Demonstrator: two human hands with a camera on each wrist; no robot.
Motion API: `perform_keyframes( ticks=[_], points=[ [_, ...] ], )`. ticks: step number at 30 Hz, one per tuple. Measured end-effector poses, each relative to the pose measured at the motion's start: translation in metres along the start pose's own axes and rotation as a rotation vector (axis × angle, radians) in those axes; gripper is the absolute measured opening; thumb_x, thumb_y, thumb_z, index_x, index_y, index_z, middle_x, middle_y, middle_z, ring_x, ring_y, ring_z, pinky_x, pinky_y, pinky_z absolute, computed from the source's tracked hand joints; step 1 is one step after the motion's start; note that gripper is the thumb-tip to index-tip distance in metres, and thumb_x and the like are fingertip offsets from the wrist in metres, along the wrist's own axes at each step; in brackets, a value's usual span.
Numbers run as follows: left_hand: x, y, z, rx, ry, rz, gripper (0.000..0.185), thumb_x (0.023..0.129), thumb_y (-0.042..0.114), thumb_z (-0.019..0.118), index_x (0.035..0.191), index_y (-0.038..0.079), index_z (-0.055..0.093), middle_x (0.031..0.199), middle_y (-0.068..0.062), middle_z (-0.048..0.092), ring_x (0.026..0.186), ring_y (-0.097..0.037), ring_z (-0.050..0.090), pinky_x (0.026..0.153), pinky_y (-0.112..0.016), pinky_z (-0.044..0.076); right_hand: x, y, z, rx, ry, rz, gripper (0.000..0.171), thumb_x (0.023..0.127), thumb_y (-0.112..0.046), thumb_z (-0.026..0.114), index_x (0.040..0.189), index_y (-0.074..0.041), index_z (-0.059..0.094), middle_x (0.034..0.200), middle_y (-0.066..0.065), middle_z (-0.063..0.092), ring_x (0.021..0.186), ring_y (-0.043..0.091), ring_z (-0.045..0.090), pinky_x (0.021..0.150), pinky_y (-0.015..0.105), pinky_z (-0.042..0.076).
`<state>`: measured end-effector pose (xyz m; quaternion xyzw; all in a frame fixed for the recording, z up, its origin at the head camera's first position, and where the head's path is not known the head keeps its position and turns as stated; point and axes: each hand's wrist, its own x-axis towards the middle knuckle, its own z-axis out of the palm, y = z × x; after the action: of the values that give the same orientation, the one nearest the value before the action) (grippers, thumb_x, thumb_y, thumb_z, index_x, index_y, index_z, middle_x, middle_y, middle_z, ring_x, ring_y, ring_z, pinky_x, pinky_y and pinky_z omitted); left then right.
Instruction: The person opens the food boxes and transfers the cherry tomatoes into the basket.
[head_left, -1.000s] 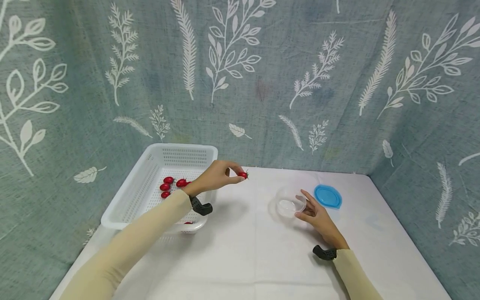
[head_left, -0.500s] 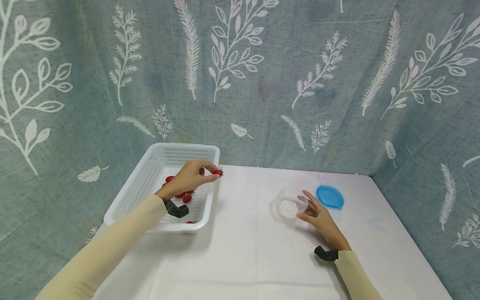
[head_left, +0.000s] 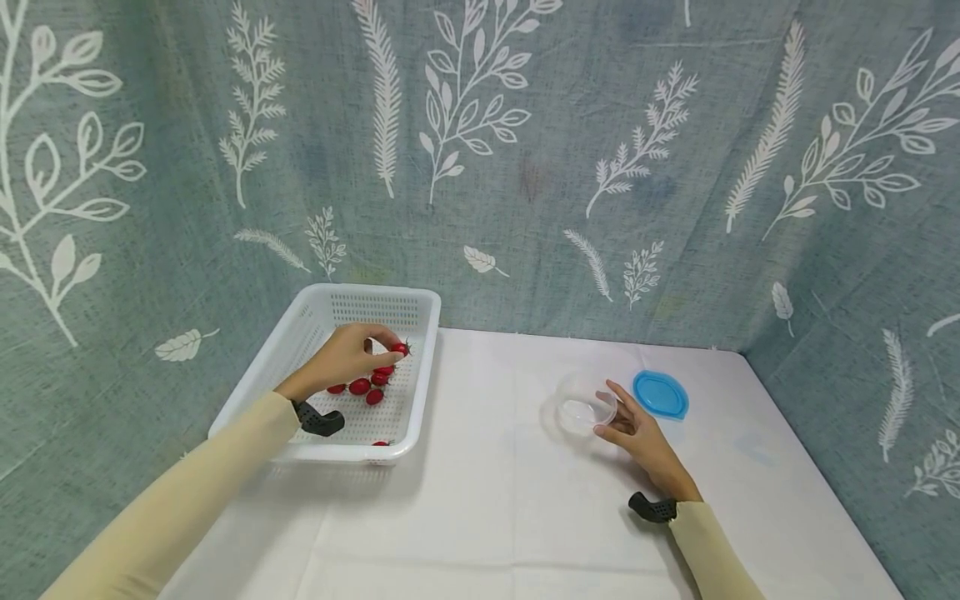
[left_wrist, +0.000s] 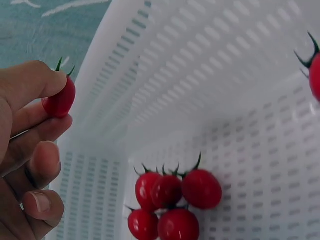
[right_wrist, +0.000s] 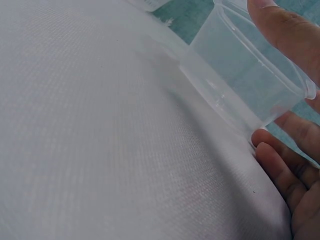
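My left hand (head_left: 392, 351) hovers over the right part of a white slotted basket (head_left: 375, 292) and pinches a small red cherry tomato (head_left: 400, 348) between thumb and fingertips. The left wrist view shows that tomato (left_wrist: 60, 98) at my fingertips above a cluster of several tomatoes (left_wrist: 175, 197) on the basket floor. My right hand (head_left: 609, 418) holds a clear plastic container (head_left: 583, 407) on the white table, thumb on its rim (right_wrist: 280, 30) and fingers along its side. The container (right_wrist: 240, 85) looks tilted and empty.
A blue lid (head_left: 659, 393) lies just right of the container. White cloth covers the table (head_left: 487, 500). A leaf-patterned curtain (head_left: 525, 167) closes in the back and both sides. Another tomato (left_wrist: 315, 75) shows at the right edge of the left wrist view.
My left hand has carried the tomato leftward from above the table to over the basket, and lower. The right hand and container have stayed put.
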<state>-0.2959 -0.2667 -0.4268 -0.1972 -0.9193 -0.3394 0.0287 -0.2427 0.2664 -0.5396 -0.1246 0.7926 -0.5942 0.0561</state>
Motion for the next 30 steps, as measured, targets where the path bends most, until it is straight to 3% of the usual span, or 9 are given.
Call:
perform_keyframes(
  ticks=[11,19,30],
  points=[
    [-0.007,-0.029,-0.011,0.032,-0.029,-0.099,0.029,0.093,0.04,0.077,0.112,0.018,0.075,0.106,-0.002,0.071,0.083,-0.022,0.06,0.068,-0.038,0.052,0.0,0.004,-0.002,0.001,0.0,0.003,0.09,0.096,-0.022,0.077,0.166,-0.026,0.02,0.161,0.003,0.041,0.118,0.027,0.06,0.09,0.027,0.053],
    [-0.008,-0.045,-0.015,0.09,-0.059,-0.122,0.026,0.094,0.026,0.078,0.111,0.007,0.076,0.107,-0.008,0.074,0.086,-0.021,0.065,0.073,-0.039,0.053,0.0,0.002,-0.002,0.004,-0.002,-0.008,0.091,0.095,-0.024,0.077,0.166,-0.026,0.02,0.161,0.003,0.041,0.118,0.028,0.06,0.089,0.027,0.053],
    [-0.008,-0.059,-0.017,0.177,-0.126,-0.133,0.02,0.093,0.021,0.078,0.102,0.003,0.076,0.088,-0.002,0.073,0.074,-0.015,0.065,0.066,-0.035,0.053,0.003,0.003,-0.001,0.003,0.017,0.015,0.09,0.094,-0.024,0.078,0.165,-0.031,0.023,0.161,0.003,0.041,0.119,0.029,0.058,0.09,0.027,0.052]
  ],
)
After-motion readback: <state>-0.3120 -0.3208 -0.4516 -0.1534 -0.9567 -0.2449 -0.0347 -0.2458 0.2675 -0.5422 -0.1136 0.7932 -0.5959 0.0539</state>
